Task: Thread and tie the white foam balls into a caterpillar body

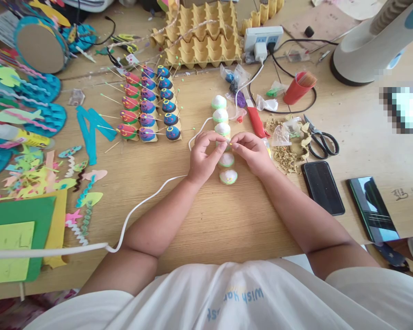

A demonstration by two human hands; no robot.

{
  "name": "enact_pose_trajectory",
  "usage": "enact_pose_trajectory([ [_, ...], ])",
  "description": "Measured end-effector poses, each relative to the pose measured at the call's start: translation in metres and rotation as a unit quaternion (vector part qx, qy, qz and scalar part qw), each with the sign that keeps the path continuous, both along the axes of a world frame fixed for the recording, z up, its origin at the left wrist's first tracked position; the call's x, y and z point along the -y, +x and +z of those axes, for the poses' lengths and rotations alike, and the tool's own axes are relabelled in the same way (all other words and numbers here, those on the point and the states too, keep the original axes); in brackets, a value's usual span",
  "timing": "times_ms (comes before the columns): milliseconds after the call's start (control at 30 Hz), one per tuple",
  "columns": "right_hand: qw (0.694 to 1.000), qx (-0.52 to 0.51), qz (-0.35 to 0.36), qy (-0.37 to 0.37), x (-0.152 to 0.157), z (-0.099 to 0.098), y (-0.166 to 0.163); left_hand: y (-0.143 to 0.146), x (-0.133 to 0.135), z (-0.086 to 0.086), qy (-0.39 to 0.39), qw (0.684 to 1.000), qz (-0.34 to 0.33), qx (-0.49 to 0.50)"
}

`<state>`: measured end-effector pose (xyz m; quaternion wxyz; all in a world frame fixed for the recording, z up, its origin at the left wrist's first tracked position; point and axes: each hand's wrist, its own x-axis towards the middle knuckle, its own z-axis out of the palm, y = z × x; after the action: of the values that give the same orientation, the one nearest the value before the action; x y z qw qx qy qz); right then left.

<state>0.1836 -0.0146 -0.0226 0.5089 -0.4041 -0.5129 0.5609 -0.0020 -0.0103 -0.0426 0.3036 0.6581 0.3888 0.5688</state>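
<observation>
My left hand (202, 156) and my right hand (253, 153) met over the row of white-and-green domes (223, 137), the fingertips of both pinched together on the dome in the middle of that row, which was mostly hidden under them. My right fingers (239, 144) also nipped a thin pin with a small yellow-green head. The row ran in a line on the wooden worktop (227, 220), three domes showing beyond my hands and two nearer to me. Left of the row stood the painted egg-cup figures (147, 107) stuck with pins. Beyond the row lay the yellow egg trays (203, 36). A white cable (137, 208) curved across the worktop just left of the row. Right of the row lay the scissors (320, 137) and two dark phones (322, 187).
</observation>
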Motion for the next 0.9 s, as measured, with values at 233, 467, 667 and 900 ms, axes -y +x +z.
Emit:
enact_pose_trajectory([
  [233,1.000,-0.018,-0.007,0.004,0.000,0.000,-0.001,0.001,0.002,0.005,0.044,0.998,0.000,-0.041],
  [467,1.000,-0.006,-0.011,0.002,-0.001,0.001,0.000,0.000,0.001,0.001,0.020,0.999,0.018,-0.021],
  [667,1.000,0.019,-0.001,0.024,-0.001,0.006,0.002,0.004,0.002,-0.002,-0.049,0.997,0.004,0.051],
  [900,0.994,0.097,0.055,0.011,0.008,0.016,0.005,0.005,-0.001,-0.001,-0.079,0.995,-0.020,0.052],
])
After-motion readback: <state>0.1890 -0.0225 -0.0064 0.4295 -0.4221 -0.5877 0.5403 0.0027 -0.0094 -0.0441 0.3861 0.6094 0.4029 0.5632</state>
